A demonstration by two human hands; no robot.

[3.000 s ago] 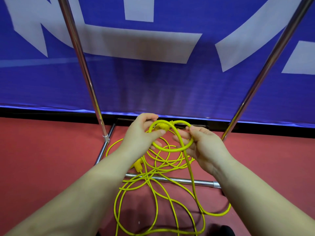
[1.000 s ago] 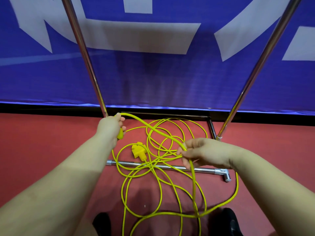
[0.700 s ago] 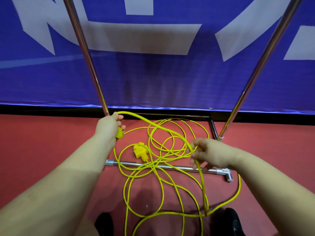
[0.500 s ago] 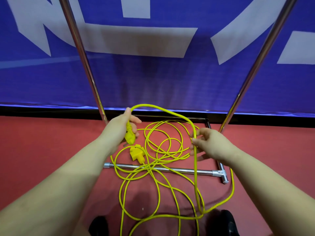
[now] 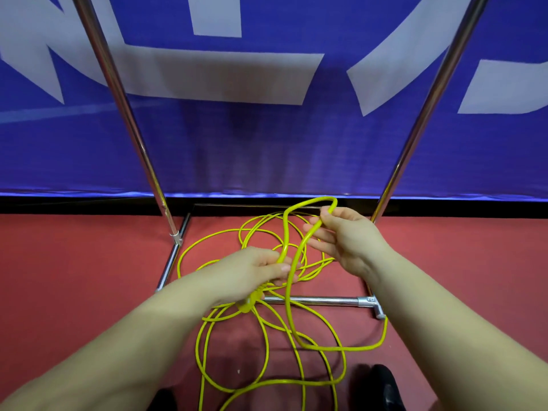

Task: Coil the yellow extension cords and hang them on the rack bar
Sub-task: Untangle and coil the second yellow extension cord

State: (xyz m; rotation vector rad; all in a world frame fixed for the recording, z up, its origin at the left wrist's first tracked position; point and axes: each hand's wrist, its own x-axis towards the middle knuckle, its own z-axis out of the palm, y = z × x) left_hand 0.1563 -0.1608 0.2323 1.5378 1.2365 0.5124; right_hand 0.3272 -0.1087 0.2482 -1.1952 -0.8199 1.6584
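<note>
The left hand (image 5: 252, 271) had a closed grip, thumb and fingers pinching the yellow cord (image 5: 286, 232) near its plug end, with the yellow plug (image 5: 250, 301) poking out below the palm. From that pinch the cord rose in a narrow loop to the right hand (image 5: 347, 235), whose grip held the loop's top between thumb and curled index finger, the other fingers spread loosely beneath. The two hands were near each other, the right one higher and farther from the body. Below them, the rest of the cord lay in loose tangled loops on the red floor (image 5: 74, 277), crossing over the rack's low front bar (image 5: 320, 300) and spreading inside the rack base. The rack's two chrome uprights, the left upright (image 5: 124, 114) and the right upright (image 5: 424, 114), rose on either side against a blue banner (image 5: 267, 149) with pale lettering. A dark shoe (image 5: 382, 387) showed at the bottom edge, beside the cord's nearest loops.
</note>
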